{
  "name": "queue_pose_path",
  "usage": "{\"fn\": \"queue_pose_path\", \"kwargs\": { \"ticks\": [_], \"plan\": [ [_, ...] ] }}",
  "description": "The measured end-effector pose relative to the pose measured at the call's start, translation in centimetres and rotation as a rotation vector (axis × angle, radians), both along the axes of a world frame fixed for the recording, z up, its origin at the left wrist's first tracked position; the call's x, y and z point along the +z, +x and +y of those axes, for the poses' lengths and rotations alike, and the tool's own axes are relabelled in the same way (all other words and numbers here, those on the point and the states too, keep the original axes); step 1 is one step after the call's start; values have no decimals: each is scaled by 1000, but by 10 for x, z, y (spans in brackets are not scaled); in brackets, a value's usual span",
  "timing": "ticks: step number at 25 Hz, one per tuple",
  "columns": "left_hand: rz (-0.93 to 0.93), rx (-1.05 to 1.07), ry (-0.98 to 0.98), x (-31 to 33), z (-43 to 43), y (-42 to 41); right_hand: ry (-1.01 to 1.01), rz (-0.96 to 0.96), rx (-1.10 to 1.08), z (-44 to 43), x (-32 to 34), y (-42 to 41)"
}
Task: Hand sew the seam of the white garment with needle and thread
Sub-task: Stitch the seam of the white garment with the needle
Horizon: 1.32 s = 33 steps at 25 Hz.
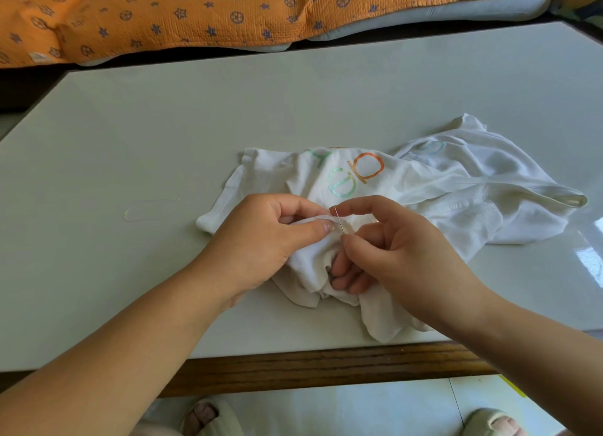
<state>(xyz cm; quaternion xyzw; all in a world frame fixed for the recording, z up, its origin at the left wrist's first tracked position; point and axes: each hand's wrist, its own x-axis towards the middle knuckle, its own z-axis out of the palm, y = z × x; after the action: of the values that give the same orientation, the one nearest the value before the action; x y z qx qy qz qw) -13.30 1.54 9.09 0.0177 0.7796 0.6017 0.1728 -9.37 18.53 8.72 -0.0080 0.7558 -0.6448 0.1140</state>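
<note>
A white garment [456,187] with orange and green letters lies crumpled on the pale table [163,135]. My left hand [261,236] pinches a fold of its seam between thumb and fingers. Just to the right of that fold, my right hand [391,243] pinches a thin needle [339,222] between forefinger and thumb. The needle stands nearly upright, its lower end at the fabric. My right hand's other fingers curl down onto the cloth. The thread is too fine to make out.
A wooden edge [326,367] borders the table's near side. An orange quilt with blue stars [228,11] lies beyond the far edge. Two slippered feet [208,416] show on the tiled floor below.
</note>
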Motion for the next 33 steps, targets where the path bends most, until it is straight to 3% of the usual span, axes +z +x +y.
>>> {"fn": "queue_pose_path", "kwargs": {
  "ticks": [22,33],
  "plan": [
    [-55,66,69,0,0,-2,137,-91,11,4,6,0],
    [161,-31,-102,-2,2,3,132,-67,-66,-1,3,-1]
  ]
}}
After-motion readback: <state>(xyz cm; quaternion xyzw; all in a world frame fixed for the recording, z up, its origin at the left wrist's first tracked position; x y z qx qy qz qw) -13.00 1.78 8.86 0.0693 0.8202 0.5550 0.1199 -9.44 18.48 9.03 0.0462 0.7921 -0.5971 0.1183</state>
